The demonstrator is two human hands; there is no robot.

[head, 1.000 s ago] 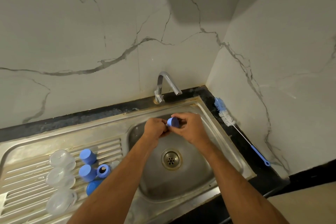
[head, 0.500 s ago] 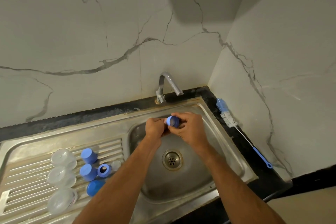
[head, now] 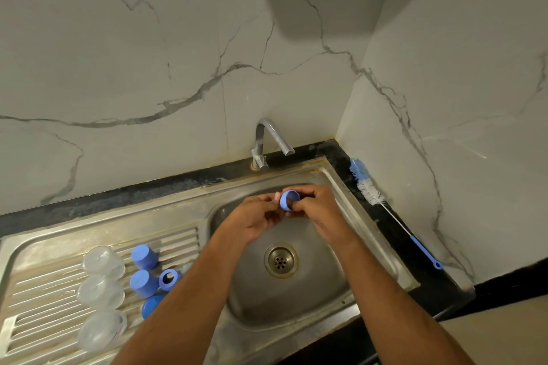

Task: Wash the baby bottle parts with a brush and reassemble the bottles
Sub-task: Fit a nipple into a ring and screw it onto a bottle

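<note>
Blue cap [head: 151, 309] — half hidden behind forearm.

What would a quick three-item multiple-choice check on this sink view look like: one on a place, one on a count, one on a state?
1. Where does the bottle brush lie?
A. In the basin
B. On the dark counter strip right of the sink
C. On the ribbed drainboard

2. How many clear domed caps sit on the drainboard?
A. One
B. Three
C. Five

3. What is the state of the blue ring?
A. Held over the basin between both hands
B. Lying beside the drain
C. Hanging on the tap

Answers:
1. B, it lies along the black strip by the side wall, outside the sink.
2. B, three stand in a column at the left edge.
3. A, the left hand and right hand both pinch it above the drain.
</note>
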